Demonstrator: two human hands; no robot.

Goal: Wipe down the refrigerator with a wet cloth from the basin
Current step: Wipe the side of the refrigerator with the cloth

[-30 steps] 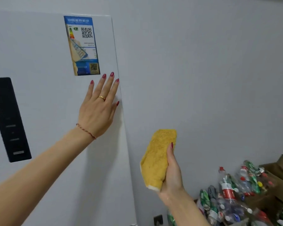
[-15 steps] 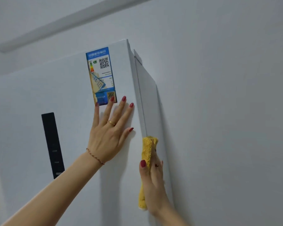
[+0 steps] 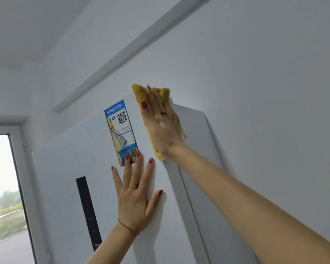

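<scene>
I look up at a pale grey wall (image 3: 255,73) and white ceiling, with a window (image 3: 0,178) at far left showing blurred greenery. The tall white refrigerator (image 3: 65,187) fills the lower middle of my view, its front door facing me and its side panel running back toward the wall. A narrow black control strip (image 3: 88,212) runs down the door. Near the door's top right corner sits a blue and white energy label sticker (image 3: 121,132) with QR codes.

My right hand (image 3: 160,126) presses a yellow textured cloth (image 3: 139,92) flat against the door's top right corner, fingers straight and laid together over it; the cloth reaches past the top edge and hangs below the wrist. My left hand (image 3: 135,199) lies flat on the door just below the sticker, fingers spread and straight, holding nothing, two fingertips overlapping the sticker's lower edge. A gold ring (image 3: 133,185) is on that hand, and a thin red braided bracelet (image 3: 128,227) circles the wrist.
</scene>
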